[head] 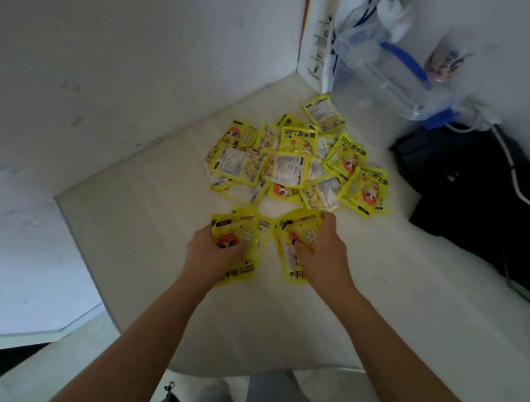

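One packet stack [254, 233] is clasped by the left hand [213, 249], the second stack [292, 226] by the right hand [323, 247]. Edges should be aligned before more are taken from the pile [295, 166].

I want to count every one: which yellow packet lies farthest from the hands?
The packet at the far edge of the pile, beside the white paper bag; it lies beyond all the others.
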A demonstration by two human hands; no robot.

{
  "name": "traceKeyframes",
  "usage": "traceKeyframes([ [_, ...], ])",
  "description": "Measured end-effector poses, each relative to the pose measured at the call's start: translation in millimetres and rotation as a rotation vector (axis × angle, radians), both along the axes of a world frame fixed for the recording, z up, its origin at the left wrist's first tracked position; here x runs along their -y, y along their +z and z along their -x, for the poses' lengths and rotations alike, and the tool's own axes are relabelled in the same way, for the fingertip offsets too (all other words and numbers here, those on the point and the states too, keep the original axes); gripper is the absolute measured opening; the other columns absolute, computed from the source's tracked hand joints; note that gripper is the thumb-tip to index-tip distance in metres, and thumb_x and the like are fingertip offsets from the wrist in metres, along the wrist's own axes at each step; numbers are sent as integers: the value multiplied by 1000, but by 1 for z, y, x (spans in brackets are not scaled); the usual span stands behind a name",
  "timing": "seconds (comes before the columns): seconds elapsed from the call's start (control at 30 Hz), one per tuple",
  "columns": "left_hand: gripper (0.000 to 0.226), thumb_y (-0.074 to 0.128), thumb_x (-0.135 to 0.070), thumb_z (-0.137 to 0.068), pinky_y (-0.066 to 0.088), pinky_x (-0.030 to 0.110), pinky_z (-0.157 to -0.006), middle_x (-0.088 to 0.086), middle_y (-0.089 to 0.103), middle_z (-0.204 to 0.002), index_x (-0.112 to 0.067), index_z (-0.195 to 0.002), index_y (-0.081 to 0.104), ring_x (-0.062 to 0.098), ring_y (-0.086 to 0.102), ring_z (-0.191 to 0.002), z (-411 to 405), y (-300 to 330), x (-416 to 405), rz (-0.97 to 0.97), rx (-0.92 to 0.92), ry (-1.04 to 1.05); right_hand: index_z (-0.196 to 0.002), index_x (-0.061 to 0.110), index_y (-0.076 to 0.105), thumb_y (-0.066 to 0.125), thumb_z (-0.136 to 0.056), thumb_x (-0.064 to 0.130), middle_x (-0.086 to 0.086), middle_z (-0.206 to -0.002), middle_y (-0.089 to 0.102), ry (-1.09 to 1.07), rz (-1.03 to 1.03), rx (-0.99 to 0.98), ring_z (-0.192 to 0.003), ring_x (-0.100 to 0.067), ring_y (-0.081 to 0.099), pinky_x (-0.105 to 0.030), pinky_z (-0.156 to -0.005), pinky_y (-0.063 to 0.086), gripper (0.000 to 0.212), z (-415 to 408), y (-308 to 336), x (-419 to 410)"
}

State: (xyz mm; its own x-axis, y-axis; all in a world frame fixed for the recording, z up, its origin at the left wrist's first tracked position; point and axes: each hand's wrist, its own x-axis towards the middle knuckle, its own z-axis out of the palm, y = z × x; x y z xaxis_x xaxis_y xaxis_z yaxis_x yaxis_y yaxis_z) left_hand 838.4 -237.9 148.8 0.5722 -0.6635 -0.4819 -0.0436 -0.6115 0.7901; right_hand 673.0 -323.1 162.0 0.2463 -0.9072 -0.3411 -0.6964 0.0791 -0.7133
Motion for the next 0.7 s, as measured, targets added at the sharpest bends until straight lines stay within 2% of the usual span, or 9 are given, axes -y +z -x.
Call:
traceKeyframes([
  [0.07,29,74,-37,-60,59,45,-77,-6,74,-83,-35,-89,71,17,71,-81,15,-5,-15,18,-21,0,-130,24,32,61,-90,20,-3,-102,59,-70,-17,43,-84,-23,62,-38,-67,55,50,12,-1,-25],
  [0.23,31,75,-35,-61,59,48,-76,-5,74,-81,-30,-91,72,19,71,-79,43,-14,-63,37,-44,-43,-127,14,36,61,-90,21,-2,-95,54,-240,-23,43,-68,-13,50,-23,-49,38,45,43,-6,-96],
  [0.27,31,75,-36,-61,59,49,-76,-5,74,-81,-29,-91,72,20,71,-79,48,-15,-74,34,-51,-65,-127,13,36,61,-91,21,-2,-93,53,-279,-32,43,-65,-10,49,-23,-49,36,45,49,-6,-111],
  [0.33,29,76,-34,-61,58,49,-77,-5,74,-81,-29,-89,72,21,71,-79,60,-14,-96,35,-65,-111,-127,12,37,61,-91,20,-2,-92,54,-345,-43,45,-64,-9,49,-25,-50,37,44,62,-6,-142],
  [0.43,23,76,-31,-63,57,49,-80,-7,73,-81,-32,-85,71,20,70,-80,79,-12,-124,30,-61,-201,-124,12,39,61,-91,17,0,-90,54,-433,-59,50,-62,2,46,-16,-44,33,40,84,-4,-185],
  [0.57,25,77,-33,-60,57,47,-81,-7,74,-83,-34,-84,70,19,70,-82,110,-7,-154,18,-64,-308,-121,11,41,61,-90,14,9,-77,50,-566,-72,49,-60,3,45,-11,-41,32,37,116,-3,-238],
  [0.7,21,80,-18,-69,57,40,-81,-7,73,-81,-26,-86,69,15,70,-78,145,-5,-173,31,-48,-416,-124,15,41,62,-89,15,3,-86,56,-709,-65,73,-61,4,48,-9,-37,34,40,150,-5,-277],
])
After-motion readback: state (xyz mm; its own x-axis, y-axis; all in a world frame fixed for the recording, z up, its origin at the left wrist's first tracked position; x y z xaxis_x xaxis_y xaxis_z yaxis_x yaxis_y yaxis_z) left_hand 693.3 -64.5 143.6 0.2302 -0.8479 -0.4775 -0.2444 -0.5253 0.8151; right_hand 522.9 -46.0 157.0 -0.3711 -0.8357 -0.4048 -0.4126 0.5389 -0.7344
